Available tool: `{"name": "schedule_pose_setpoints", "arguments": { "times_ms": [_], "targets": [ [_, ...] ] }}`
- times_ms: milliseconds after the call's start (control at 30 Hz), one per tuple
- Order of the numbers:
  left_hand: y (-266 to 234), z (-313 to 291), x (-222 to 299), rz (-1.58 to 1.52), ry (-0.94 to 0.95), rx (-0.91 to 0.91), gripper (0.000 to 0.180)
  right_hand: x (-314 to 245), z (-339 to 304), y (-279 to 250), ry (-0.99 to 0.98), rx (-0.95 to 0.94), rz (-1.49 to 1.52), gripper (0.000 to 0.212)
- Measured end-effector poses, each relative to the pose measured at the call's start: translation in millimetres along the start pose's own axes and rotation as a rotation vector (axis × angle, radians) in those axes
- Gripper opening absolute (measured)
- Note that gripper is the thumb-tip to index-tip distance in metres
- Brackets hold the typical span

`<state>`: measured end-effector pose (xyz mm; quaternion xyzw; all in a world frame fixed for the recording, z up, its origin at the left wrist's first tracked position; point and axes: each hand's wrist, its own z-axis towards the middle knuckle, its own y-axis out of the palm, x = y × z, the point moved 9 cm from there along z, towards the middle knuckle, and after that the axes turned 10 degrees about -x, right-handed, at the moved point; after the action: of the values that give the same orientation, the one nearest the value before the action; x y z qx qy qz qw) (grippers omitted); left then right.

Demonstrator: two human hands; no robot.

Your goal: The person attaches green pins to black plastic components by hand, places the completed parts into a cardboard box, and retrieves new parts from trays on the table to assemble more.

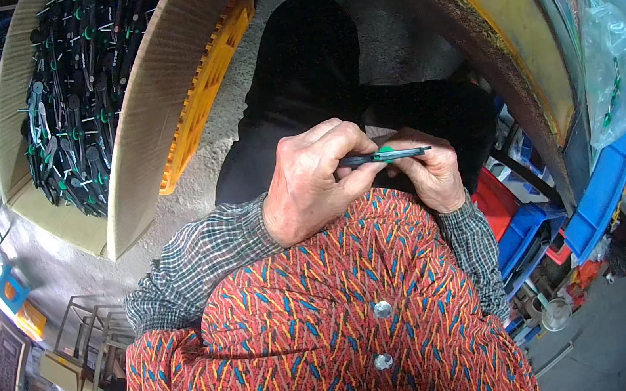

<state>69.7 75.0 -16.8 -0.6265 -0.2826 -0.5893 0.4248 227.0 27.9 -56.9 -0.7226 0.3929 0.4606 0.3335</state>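
Note:
In front of my lap, both hands hold one slim dark piece (pixel 408 153) with a small bright green part near its middle. My left hand (pixel 321 170) pinches its left end between thumb and fingers. My right hand (pixel 431 172) grips it from below and behind at the right, its fingers partly hidden. The piece is seen edge-on, so I cannot tell its kind. A large open cardboard box (pixel 131 145) stands at the left, filled with many similar black pieces (pixel 86 91) that have green discs and thin metal pins.
A yellow plastic pallet or crate (pixel 205 82) stands beside the box. On the right rises a worn yellow-edged table (pixel 490 2) with a clear plastic bag (pixel 611 65). Below it are blue bins (pixel 606 174) and a red bin (pixel 495 202). Metal frames (pixel 93 338) stand at the lower left.

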Motion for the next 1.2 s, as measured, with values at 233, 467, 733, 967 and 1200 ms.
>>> {"name": "schedule_pose_setpoints", "arguments": {
  "times_ms": [233,467,733,967,1200],
  "targets": [
    [-1,0,1,-0.001,0.017,0.018,0.018,-1,4,2,-0.018,-0.01,0.06,0.013],
    [0,0,2,0.013,0.031,0.007,0.018,-1,3,0,-0.045,0.012,0.052,0.012],
    [0,0,2,0.006,0.043,0.003,0.018,-7,3,-4,-0.068,0.079,0.001,0.011],
    [1,0,0,0.011,0.037,-0.003,0.018,-8,3,-5,-0.081,0.087,0.004,0.011],
    [2,-1,-2,0.013,0.027,-0.013,0.018,-6,4,-4,-0.072,0.072,-0.006,0.009]
  ]
}}
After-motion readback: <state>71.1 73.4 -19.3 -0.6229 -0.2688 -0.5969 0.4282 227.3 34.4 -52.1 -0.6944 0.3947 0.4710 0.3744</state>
